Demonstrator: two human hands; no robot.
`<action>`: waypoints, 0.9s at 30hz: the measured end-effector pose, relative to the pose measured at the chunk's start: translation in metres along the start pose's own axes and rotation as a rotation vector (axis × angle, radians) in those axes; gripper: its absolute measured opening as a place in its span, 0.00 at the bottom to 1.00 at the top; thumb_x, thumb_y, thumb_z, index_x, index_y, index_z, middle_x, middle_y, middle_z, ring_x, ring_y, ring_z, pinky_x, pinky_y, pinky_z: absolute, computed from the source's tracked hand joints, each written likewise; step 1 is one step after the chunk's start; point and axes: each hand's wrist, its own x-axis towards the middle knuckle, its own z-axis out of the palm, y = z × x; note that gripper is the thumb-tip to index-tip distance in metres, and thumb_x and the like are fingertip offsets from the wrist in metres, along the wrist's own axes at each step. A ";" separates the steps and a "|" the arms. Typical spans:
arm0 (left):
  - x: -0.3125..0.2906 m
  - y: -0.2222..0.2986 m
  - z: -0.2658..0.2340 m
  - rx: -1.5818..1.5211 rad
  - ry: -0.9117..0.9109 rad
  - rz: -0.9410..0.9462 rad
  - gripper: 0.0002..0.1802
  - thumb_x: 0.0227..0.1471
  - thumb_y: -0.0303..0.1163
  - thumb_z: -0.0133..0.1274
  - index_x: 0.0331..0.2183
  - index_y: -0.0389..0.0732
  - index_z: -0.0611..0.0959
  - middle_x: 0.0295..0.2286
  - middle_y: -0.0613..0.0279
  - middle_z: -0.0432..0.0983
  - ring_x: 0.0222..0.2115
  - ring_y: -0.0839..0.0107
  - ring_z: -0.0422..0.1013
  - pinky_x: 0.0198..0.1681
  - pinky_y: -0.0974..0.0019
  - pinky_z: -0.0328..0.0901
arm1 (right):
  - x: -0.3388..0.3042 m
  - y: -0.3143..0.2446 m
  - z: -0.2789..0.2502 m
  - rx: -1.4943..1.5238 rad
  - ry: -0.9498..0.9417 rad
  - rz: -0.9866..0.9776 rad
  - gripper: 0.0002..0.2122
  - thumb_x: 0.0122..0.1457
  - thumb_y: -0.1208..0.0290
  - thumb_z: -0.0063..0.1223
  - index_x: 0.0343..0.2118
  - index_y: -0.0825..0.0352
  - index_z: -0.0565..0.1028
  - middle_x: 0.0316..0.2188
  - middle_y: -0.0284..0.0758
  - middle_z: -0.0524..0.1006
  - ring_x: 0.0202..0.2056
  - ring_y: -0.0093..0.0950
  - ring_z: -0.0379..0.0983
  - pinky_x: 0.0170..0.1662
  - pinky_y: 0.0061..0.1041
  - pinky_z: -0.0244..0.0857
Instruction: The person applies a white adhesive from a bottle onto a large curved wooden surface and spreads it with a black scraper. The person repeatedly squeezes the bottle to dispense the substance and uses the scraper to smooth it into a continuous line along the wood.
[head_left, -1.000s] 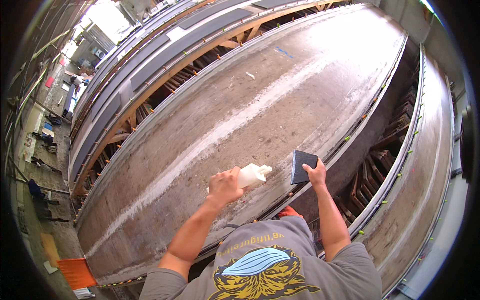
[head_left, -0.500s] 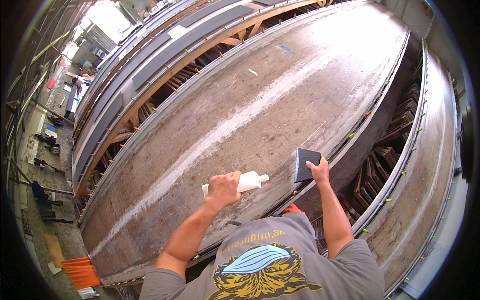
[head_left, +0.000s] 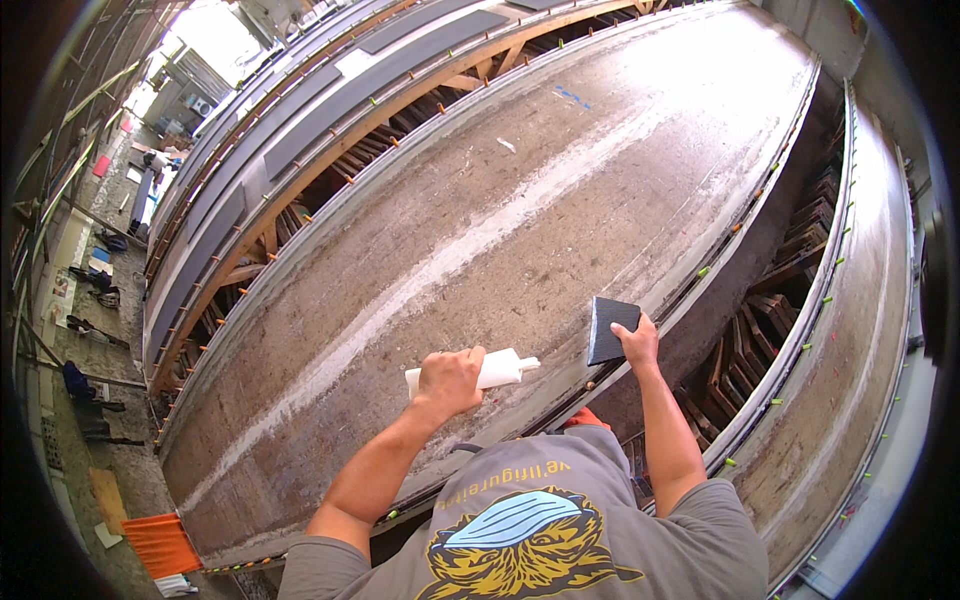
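My left hand point(head_left: 450, 384) is wrapped round a white plastic bottle point(head_left: 500, 369), held lying sideways with its narrow nozzle pointing right. Between the thumb and fingers of my right hand point(head_left: 638, 340) is a dark grey, ribbed square pad point(head_left: 612, 325) with a pale left edge. Both things are over the near side of a long, curved brown panel point(head_left: 400, 260), which has a whitish streak point(head_left: 450, 255) along its middle. From this view I cannot tell whether the bottle or the pad touches the panel.
Clips line the panel's grey rim point(head_left: 690, 292). On the right, past a gap with wooden slats point(head_left: 745, 345), lies a second curved panel point(head_left: 850, 400). A timber-framed structure with dark grey strips point(head_left: 330, 140) stands behind. An orange cloth point(head_left: 160, 545) hangs at the lower left corner.
My left hand and the bottle have shifted very slightly to the right. My right hand and the pad stay in place.
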 end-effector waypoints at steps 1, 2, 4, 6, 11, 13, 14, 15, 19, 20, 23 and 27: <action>0.001 -0.001 0.001 0.013 -0.005 -0.007 0.20 0.38 0.37 0.66 0.36 0.44 0.79 0.31 0.58 0.83 0.33 0.60 0.82 0.36 0.58 0.74 | 0.001 0.001 0.000 -0.015 0.002 -0.001 0.18 0.49 0.68 0.70 0.42 0.69 0.79 0.35 0.41 0.84 0.38 0.35 0.82 0.44 0.32 0.73; 0.003 -0.003 0.003 0.027 -0.009 -0.014 0.20 0.38 0.37 0.66 0.36 0.44 0.79 0.31 0.58 0.83 0.33 0.60 0.82 0.36 0.58 0.74 | 0.001 0.000 0.000 -0.030 0.005 -0.002 0.18 0.49 0.68 0.70 0.42 0.69 0.79 0.35 0.41 0.84 0.38 0.35 0.82 0.44 0.32 0.73; 0.009 -0.012 0.008 0.061 -0.025 -0.036 0.20 0.40 0.39 0.66 0.36 0.44 0.79 0.31 0.58 0.84 0.33 0.61 0.82 0.36 0.58 0.75 | 0.001 0.000 0.000 -0.041 0.003 0.009 0.18 0.49 0.68 0.70 0.42 0.68 0.79 0.36 0.41 0.84 0.39 0.36 0.82 0.44 0.33 0.73; 0.015 -0.024 0.009 0.095 -0.040 -0.069 0.20 0.42 0.41 0.66 0.37 0.44 0.79 0.32 0.59 0.84 0.34 0.61 0.83 0.37 0.58 0.75 | 0.001 -0.004 -0.002 -0.053 0.000 0.011 0.18 0.49 0.67 0.70 0.42 0.68 0.79 0.36 0.41 0.84 0.39 0.36 0.82 0.44 0.33 0.73; 0.037 -0.071 0.008 0.173 -0.077 -0.199 0.22 0.45 0.44 0.65 0.40 0.44 0.80 0.36 0.57 0.84 0.38 0.59 0.82 0.40 0.56 0.76 | -0.004 -0.018 -0.005 -0.054 -0.003 0.030 0.19 0.48 0.67 0.70 0.43 0.68 0.79 0.36 0.41 0.84 0.39 0.37 0.82 0.45 0.34 0.73; 0.048 -0.093 0.006 0.192 -0.067 -0.260 0.24 0.45 0.46 0.67 0.41 0.44 0.80 0.36 0.57 0.84 0.38 0.58 0.82 0.40 0.55 0.76 | -0.002 -0.013 -0.004 -0.050 0.004 0.021 0.19 0.48 0.67 0.70 0.43 0.68 0.79 0.36 0.42 0.84 0.39 0.37 0.82 0.45 0.34 0.73; 0.054 -0.104 0.005 0.192 -0.056 -0.290 0.25 0.44 0.48 0.68 0.41 0.45 0.81 0.37 0.56 0.84 0.39 0.58 0.82 0.41 0.54 0.76 | -0.002 -0.010 -0.003 -0.048 0.008 0.018 0.19 0.48 0.67 0.70 0.43 0.68 0.79 0.36 0.42 0.84 0.40 0.38 0.82 0.45 0.34 0.73; 0.057 -0.115 0.004 0.192 -0.044 -0.323 0.27 0.43 0.50 0.69 0.41 0.45 0.81 0.37 0.56 0.84 0.39 0.57 0.82 0.41 0.54 0.75 | -0.003 -0.012 -0.003 -0.063 0.013 0.023 0.19 0.48 0.67 0.70 0.43 0.68 0.79 0.36 0.42 0.84 0.40 0.38 0.82 0.45 0.34 0.73; 0.064 -0.147 -0.001 0.197 -0.011 -0.405 0.31 0.43 0.56 0.69 0.42 0.44 0.80 0.37 0.54 0.84 0.40 0.55 0.81 0.41 0.52 0.75 | -0.003 -0.013 -0.001 -0.080 0.018 0.024 0.19 0.49 0.67 0.70 0.43 0.68 0.79 0.37 0.43 0.84 0.39 0.39 0.82 0.45 0.35 0.73; 0.062 -0.151 0.001 0.160 0.015 -0.412 0.33 0.43 0.57 0.69 0.43 0.44 0.80 0.37 0.53 0.84 0.40 0.54 0.81 0.41 0.51 0.75 | -0.002 -0.012 -0.001 -0.075 0.017 0.018 0.19 0.49 0.67 0.69 0.43 0.69 0.79 0.37 0.43 0.84 0.39 0.39 0.82 0.45 0.35 0.73; 0.047 -0.160 0.013 0.024 0.110 -0.444 0.35 0.41 0.59 0.69 0.43 0.43 0.80 0.38 0.52 0.84 0.40 0.52 0.81 0.42 0.50 0.75 | -0.006 -0.011 0.003 -0.096 0.032 -0.005 0.22 0.51 0.66 0.68 0.48 0.69 0.76 0.37 0.47 0.83 0.41 0.44 0.81 0.46 0.38 0.72; 0.001 -0.147 0.038 -0.276 0.258 -0.538 0.38 0.40 0.59 0.70 0.44 0.41 0.81 0.38 0.51 0.84 0.40 0.51 0.81 0.44 0.50 0.74 | -0.038 -0.061 0.021 -0.364 -0.024 -0.102 0.27 0.56 0.64 0.64 0.54 0.69 0.66 0.36 0.57 0.81 0.42 0.56 0.78 0.45 0.48 0.71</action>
